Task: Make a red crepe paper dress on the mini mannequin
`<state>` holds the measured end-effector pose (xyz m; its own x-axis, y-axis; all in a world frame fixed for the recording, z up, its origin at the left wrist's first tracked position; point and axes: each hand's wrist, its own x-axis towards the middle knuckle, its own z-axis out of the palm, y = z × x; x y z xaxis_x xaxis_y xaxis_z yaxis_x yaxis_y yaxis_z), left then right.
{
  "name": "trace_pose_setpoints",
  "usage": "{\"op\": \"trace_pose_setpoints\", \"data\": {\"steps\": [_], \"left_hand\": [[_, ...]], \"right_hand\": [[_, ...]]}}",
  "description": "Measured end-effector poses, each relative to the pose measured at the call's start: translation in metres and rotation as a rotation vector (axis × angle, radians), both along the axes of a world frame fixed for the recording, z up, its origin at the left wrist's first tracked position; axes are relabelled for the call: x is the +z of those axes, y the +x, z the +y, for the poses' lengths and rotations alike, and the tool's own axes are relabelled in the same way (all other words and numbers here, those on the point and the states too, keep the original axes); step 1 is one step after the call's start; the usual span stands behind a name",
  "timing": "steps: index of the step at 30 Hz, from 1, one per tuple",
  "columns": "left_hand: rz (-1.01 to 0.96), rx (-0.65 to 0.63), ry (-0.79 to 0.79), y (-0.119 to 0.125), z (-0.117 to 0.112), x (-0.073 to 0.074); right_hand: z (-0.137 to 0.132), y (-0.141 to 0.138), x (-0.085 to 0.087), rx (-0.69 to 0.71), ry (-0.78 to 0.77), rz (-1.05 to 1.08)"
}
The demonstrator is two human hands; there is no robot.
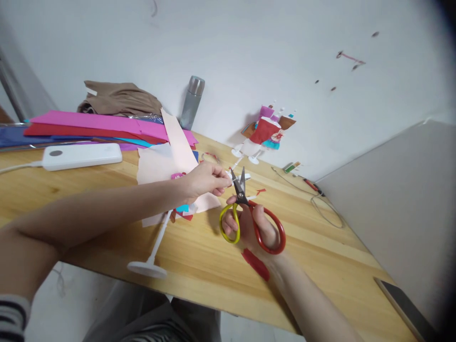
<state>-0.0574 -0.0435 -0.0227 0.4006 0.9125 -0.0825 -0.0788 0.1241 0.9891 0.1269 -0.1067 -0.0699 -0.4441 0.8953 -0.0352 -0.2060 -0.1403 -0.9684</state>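
Observation:
My right hand [253, 229] grips a pair of scissors [245, 209] with one yellow and one red handle loop, blades parted and pointing up and away. My left hand [204, 180] reaches in from the left and pinches a small white paper piece [238, 178] right at the blades. Both hands hover just above the wooden table [199, 256]. Under my left wrist lie pale pink paper sheets [160, 166] and small coloured scraps [183, 211]. A white stand with a round base [147, 268] lies tipped on the table near the front edge.
Stacked coloured paper sheets [92, 126], a white power bank [81, 156], brown cloth [121, 97] and a grey flask [192, 102] sit at the back left. Paper figures on white stands [263, 133] stand by the wall. A red scrap [255, 263], wire [326, 211] and a phone [406, 306] lie to the right.

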Motion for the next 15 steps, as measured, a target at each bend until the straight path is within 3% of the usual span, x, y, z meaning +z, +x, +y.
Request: {"op": "trace_pose_setpoints", "data": {"steps": [7,15], "left_hand": [[0.022,0.018,0.012,0.002,-0.003,0.000],[-0.014,0.033,-0.127,-0.001,0.002,0.006]], "right_hand": [[0.003,-0.005,-0.015,-0.064,0.058,-0.028],[0.004,0.001,-0.023,-0.019,0.078,-0.114]]}}
